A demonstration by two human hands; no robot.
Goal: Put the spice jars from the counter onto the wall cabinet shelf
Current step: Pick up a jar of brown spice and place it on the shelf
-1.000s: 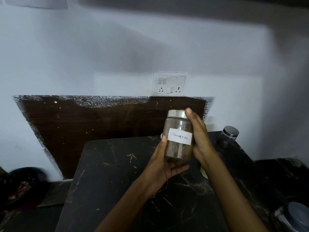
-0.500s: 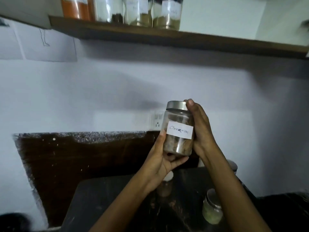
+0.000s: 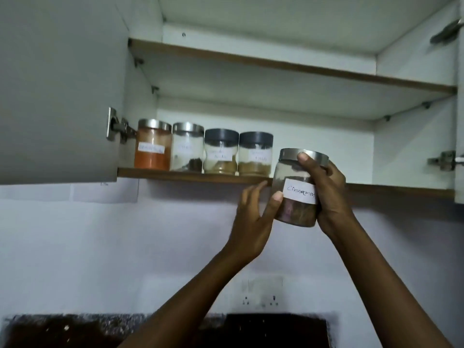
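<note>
We count four jars (image 3: 221, 151) in a row on the lower shelf (image 3: 190, 175), and one cinnamon jar (image 3: 296, 212) at its edge. Right hand (image 3: 326, 194) grip curls round it. Left hand (image 3: 253, 217) fingers straight, thumb touching.

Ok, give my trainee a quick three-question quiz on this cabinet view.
1. How many jars stand on the lower shelf?
2. Whose fingers curl round the cinnamon jar? A) left hand B) right hand
3. True or false: the cinnamon jar already stands on the lower shelf.
Key: 1 four; 2 B; 3 false, it is held in front of the shelf edge.
</note>
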